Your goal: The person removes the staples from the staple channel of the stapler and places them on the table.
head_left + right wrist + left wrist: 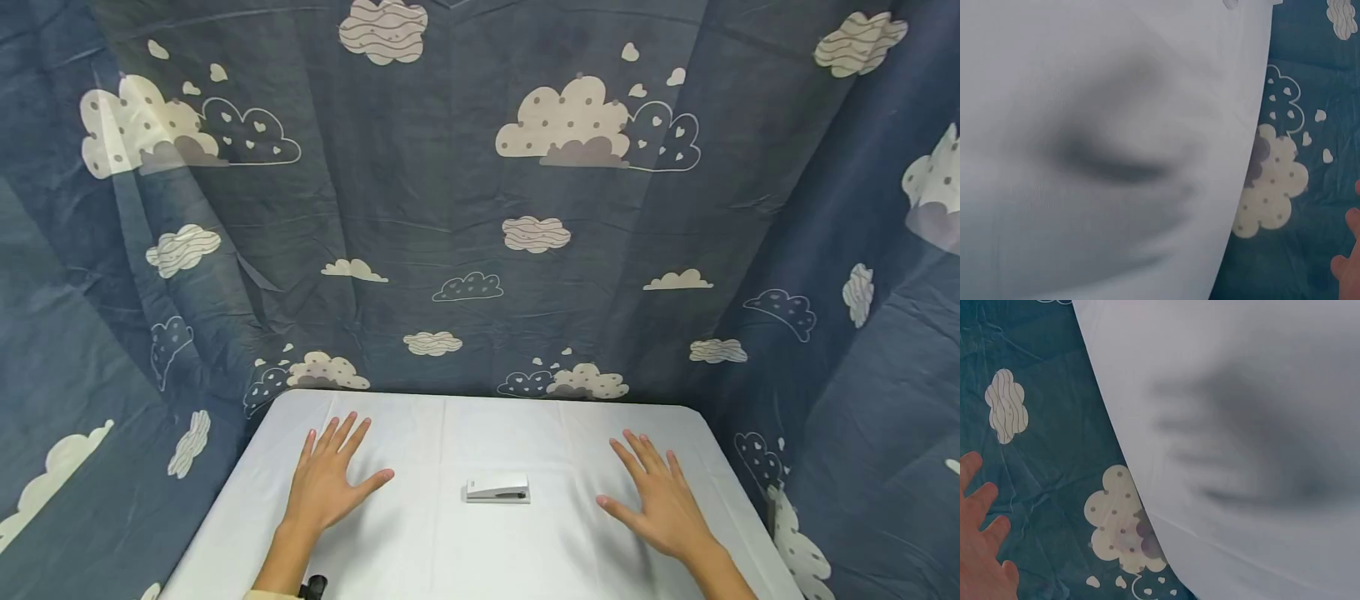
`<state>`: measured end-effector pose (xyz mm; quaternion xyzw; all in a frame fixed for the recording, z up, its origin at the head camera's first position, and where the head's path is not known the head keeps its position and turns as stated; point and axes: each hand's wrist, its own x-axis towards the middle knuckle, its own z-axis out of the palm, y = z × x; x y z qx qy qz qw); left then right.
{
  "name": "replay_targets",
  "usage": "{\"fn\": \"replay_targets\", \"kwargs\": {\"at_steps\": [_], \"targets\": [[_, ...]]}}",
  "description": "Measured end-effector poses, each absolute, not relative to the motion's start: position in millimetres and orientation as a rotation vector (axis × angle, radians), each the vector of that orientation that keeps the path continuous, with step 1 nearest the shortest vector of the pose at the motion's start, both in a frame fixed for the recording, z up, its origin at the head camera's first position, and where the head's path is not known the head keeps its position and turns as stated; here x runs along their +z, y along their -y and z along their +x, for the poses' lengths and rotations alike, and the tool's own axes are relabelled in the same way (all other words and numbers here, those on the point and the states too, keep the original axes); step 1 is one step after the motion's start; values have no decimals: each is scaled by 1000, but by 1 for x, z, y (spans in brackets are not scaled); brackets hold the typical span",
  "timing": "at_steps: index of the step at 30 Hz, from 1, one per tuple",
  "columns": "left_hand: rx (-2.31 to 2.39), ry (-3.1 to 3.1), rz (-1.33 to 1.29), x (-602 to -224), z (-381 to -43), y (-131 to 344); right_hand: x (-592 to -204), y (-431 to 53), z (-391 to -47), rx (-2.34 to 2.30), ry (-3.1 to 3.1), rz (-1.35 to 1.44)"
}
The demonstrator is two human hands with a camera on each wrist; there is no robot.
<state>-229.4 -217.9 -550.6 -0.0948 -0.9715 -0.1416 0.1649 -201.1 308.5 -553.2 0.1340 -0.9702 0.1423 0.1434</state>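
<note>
A white stapler [497, 489] lies sideways near the middle of the white table in the head view. To its left, my left hand [325, 486] is held over the table with fingers spread and the thumb pointing toward the stapler. My right hand [660, 506] hovers on the other side, its fingers also spread and holding nothing. In the left wrist view, fingertips of the left hand [985, 531] show at the lower left edge. Only a few fingertips of the right hand [1350, 250] enter the right wrist view.
The white table [450, 442] has rounded far corners, and soft hand shadows fall on it. A blue curtain [420, 208] printed with clouds hangs behind it and at both sides. A small black object [313, 587] shows by the left wrist.
</note>
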Motion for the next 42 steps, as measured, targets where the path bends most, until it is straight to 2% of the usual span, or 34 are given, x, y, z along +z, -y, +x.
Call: {"fn": "replay_targets", "kwargs": {"at_steps": [18, 42], "targets": [[-533, 2732, -409, -569, -252, 174, -573, -265, -224, 519, 2735, 444], [-843, 2808, -639, -607, -261, 90, -633, -200, -240, 837, 2807, 418]]}}
